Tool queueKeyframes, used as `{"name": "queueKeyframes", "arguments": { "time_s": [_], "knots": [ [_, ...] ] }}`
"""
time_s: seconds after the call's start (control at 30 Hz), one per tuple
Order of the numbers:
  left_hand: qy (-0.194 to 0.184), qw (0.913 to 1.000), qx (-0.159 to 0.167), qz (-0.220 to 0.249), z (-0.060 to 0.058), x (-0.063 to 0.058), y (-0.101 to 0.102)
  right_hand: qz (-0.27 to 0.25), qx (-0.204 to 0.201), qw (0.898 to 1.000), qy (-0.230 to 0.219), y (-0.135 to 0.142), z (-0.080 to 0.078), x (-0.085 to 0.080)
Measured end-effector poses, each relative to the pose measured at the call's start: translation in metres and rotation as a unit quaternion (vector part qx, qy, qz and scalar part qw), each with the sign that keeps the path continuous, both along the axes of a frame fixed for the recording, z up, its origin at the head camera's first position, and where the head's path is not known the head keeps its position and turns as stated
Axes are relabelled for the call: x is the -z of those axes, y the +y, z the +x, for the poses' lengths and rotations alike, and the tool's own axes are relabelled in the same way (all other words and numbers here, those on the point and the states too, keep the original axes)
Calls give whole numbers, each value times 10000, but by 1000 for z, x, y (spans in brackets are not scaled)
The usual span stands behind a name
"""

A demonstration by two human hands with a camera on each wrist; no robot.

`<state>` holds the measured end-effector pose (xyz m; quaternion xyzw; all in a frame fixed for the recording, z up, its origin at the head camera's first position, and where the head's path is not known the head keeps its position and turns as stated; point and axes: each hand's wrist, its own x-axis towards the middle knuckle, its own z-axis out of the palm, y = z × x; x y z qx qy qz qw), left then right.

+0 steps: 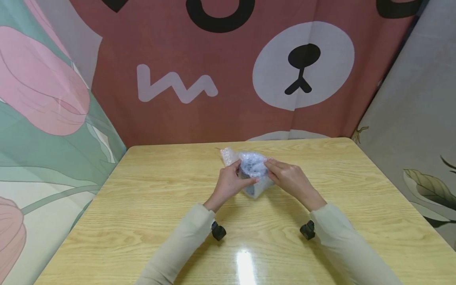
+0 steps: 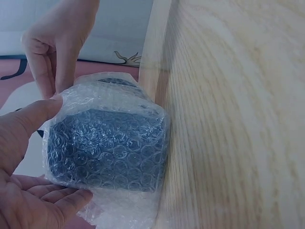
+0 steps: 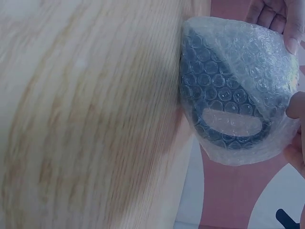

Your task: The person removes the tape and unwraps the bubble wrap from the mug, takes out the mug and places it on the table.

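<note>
A dark mug (image 3: 205,81) stands on the wooden table, wrapped in clear bubble wrap (image 3: 259,57). Through the plastic its looped handle shows in the right wrist view. My left hand (image 1: 230,183) grips the wrapped mug from the left, thumb and fingers spread on opposite sides, as the left wrist view also shows. My right hand (image 1: 290,180) pinches the wrap at the upper right of the bundle, its fingertips close together. A loose flap of wrap sticks out at the back left in the head view. The mug's rim is hidden under the plastic.
The light wooden table (image 1: 160,221) runs to a curtain (image 1: 171,118) with a cartoon bear face behind it. Patterned cloth hangs at left and right. Small black devices (image 1: 218,230) sit under both wrists.
</note>
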<state>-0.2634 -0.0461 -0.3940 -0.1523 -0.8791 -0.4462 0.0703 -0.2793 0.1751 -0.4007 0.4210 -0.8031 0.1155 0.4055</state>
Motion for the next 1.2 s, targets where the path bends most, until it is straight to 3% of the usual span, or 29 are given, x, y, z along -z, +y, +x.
{"name": "queueKeyframes", "arguments": {
  "time_s": [0.23, 0.57, 0.87, 1.2],
  "knots": [
    [-79, 10000, -9, 2, 1, -1, 0, -193, -35, 9996, -189, 0, -1, 0],
    [227, 9997, -48, -12, 1, 0, 0, -680, -220, 9962, -497, -1, -3, 0],
    [226, 9997, -117, 69, 5, 2, 2, -1234, -186, 9875, -957, 0, -5, 3],
    [636, 9980, -56, 14, 13, 2, 5, -1736, -425, 9744, -1361, 2, -8, 4]
  ]
}}
